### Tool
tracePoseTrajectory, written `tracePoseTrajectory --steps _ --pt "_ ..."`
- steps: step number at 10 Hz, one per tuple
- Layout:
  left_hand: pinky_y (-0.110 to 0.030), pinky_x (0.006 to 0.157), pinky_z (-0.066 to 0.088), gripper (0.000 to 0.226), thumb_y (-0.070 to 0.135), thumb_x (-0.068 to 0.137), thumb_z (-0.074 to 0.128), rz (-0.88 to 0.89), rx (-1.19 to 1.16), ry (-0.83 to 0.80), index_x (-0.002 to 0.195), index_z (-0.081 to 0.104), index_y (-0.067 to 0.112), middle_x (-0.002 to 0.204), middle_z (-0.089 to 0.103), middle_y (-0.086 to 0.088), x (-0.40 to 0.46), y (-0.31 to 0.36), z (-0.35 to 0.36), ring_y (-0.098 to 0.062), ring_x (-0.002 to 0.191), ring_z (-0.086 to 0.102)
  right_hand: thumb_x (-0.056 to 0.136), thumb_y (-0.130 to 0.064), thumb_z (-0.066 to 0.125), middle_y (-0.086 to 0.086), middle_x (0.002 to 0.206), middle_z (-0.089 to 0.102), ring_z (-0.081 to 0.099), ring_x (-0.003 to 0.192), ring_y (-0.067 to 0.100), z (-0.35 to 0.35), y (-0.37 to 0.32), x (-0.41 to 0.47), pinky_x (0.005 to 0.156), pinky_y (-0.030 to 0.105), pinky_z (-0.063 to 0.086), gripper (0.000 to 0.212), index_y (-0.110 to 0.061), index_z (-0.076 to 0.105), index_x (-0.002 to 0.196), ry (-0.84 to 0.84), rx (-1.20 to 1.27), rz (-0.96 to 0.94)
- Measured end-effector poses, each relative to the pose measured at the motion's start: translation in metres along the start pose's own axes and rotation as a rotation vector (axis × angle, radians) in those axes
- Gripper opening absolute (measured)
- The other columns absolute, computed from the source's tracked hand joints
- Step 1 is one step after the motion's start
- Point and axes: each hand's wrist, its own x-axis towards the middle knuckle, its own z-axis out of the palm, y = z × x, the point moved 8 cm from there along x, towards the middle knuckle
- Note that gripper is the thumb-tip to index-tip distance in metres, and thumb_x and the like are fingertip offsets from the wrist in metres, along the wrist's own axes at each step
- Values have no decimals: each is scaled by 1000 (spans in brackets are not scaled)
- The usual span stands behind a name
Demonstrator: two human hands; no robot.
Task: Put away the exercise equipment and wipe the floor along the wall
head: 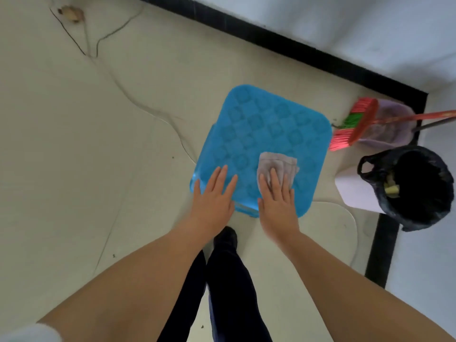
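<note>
A square blue plastic stool top [269, 129] with a checker pattern stands on the pale floor near the room's corner. My left hand [213, 193] lies flat on its near left edge, fingers spread. My right hand [277, 196] presses a folded grey cloth [278, 164] flat against the near right part of the blue surface, fingers straight on top of the cloth.
A red broom [355, 124] and a lilac dustpan [392, 127] rest in the corner by the black skirting [271, 43]. A white bin with a black bag [407, 188] stands at the right wall. A thin cable [128, 95] runs across the floor. My dark-trousered legs [227, 280] are below.
</note>
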Motion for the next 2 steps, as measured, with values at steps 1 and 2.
tracePoseTrajectory --steps 1,2 --pt "-52 104 38 64 31 85 54 27 10 -59 145 37 21 156 26 -8 -4 -8 3 -21 142 29 99 -39 23 1 159 -13 -12 147 28 10 0 1 117 46 3 61 -24 -1 152 -119 -47 39" --pt "-47 117 12 61 27 99 36 18 2 -203 153 8 22 160 -6 -7 -8 -13 -5 -19 148 -2 102 -38 24 -5 159 -18 -12 147 22 -13 -3 -3 116 52 3 57 -31 -4 151 -254 -99 70"
